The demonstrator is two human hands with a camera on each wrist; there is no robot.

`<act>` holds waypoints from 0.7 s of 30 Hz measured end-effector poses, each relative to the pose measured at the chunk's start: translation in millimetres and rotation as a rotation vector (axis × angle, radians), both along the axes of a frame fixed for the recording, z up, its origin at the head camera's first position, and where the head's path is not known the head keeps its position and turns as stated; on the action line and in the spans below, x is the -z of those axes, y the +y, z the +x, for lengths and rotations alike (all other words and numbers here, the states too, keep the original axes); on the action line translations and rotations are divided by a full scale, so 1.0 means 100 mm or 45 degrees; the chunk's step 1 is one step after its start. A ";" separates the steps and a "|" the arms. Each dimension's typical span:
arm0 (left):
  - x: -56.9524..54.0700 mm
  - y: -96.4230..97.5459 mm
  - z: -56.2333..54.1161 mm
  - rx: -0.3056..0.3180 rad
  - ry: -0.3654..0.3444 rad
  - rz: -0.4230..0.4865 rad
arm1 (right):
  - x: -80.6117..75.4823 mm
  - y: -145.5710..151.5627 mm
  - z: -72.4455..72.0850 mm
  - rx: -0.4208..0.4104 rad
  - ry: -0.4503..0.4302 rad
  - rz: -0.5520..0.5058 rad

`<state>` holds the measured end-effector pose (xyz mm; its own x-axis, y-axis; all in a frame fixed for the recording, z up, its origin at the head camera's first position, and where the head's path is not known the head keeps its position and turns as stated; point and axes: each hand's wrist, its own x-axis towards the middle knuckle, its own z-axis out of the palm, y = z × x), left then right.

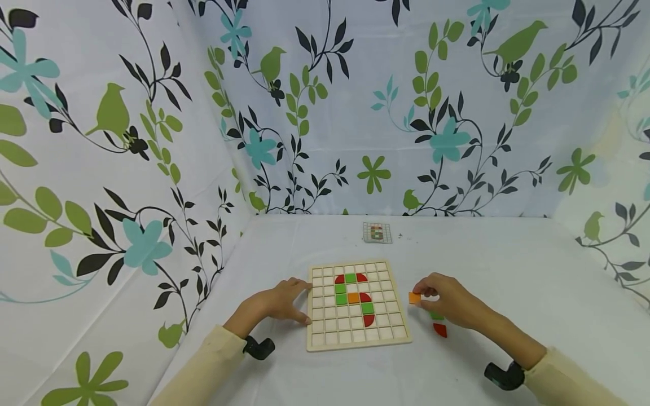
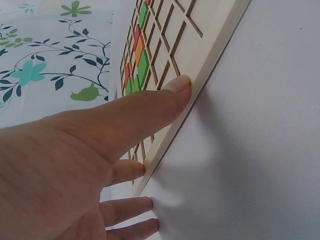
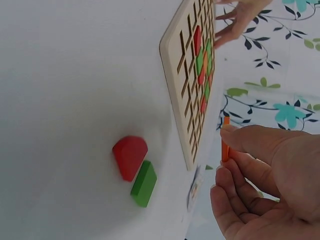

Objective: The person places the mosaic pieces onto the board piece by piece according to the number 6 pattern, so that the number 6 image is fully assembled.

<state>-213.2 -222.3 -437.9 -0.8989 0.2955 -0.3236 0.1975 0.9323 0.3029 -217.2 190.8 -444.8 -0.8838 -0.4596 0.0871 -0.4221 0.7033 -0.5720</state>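
Note:
A wooden grid board lies on the white table in the head view. Red rounded tiles, green square tiles and one orange square tile sit in its cells. My left hand rests at the board's left edge; in the left wrist view its thumb presses on the rim, fingers extended. Off the board's right side, my right hand pinches an orange square tile between thumb and fingers. Below that hand lie a loose red tile and a green tile.
Behind the board, a small card with a printed grid pattern lies on the table. Patterned cloth with leaves and birds hangs along the back and sides.

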 end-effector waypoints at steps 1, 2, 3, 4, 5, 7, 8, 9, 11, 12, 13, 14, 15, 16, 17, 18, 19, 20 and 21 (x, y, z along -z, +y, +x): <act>0.00 0.00 0.00 0.001 -0.002 -0.001 | 0.00 -0.03 -0.01 -0.004 -0.003 0.002; 0.00 0.00 0.00 0.000 -0.004 -0.002 | 0.00 -0.06 -0.01 -0.006 -0.007 0.006; 0.00 0.00 0.00 -0.001 -0.006 -0.004 | 0.00 -0.09 -0.01 -0.007 -0.014 0.010; 0.00 0.00 0.00 -0.003 -0.008 -0.005 | 0.00 -0.12 -0.01 -0.006 -0.024 0.008; 0.00 0.01 0.00 -0.003 -0.008 -0.008 | 0.01 -0.16 -0.01 -0.012 -0.030 0.007; 0.00 0.00 -0.01 -0.004 -0.009 -0.012 | 0.01 -0.23 -0.01 -0.021 -0.042 0.000; 0.00 0.00 -0.01 -0.004 -0.006 -0.015 | 0.01 -0.27 -0.01 -0.024 -0.048 -0.006; 0.00 0.00 -0.01 -0.005 -0.006 -0.014 | 0.02 -0.30 -0.01 -0.031 -0.053 -0.012; 0.01 0.00 -0.01 -0.007 -0.005 -0.011 | 0.02 -0.37 0.00 -0.056 -0.051 -0.018; 0.01 0.01 -0.01 -0.010 -0.004 -0.009 | 0.03 -0.41 -0.01 -0.063 -0.056 -0.019; 0.01 0.01 -0.01 -0.011 -0.004 -0.007 | 0.04 -0.44 -0.01 -0.076 -0.052 -0.020; 0.00 0.01 -0.01 -0.014 -0.005 -0.004 | 0.05 -0.48 -0.01 -0.086 -0.051 -0.019; 0.00 0.01 -0.01 -0.017 -0.007 -0.002 | 0.06 -0.51 -0.01 -0.094 -0.054 -0.017; 0.00 0.01 0.00 -0.017 -0.008 -0.002 | 0.07 -0.55 -0.01 -0.097 -0.063 -0.019; -0.01 0.01 0.00 -0.017 -0.009 0.000 | 0.08 -0.59 -0.02 -0.102 -0.069 -0.017; -0.01 0.01 0.00 -0.016 -0.009 -0.001 | 0.09 -0.62 -0.02 -0.105 -0.076 -0.014; -0.01 0.01 0.00 -0.014 -0.009 0.001 | 0.10 -0.65 -0.01 -0.111 -0.081 -0.013; -0.01 0.01 0.00 -0.012 -0.010 0.003 | 0.11 -0.69 -0.01 -0.114 -0.092 -0.012; -0.02 0.01 0.00 -0.008 -0.011 0.005 | 0.11 -0.71 -0.01 -0.123 -0.099 -0.017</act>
<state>-212.9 -220.9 -436.2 -0.8978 0.2910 -0.3305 0.1889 0.9325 0.3080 -218.5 119.5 -455.9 -0.8399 -0.5421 0.0265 -0.4413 0.6538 -0.6146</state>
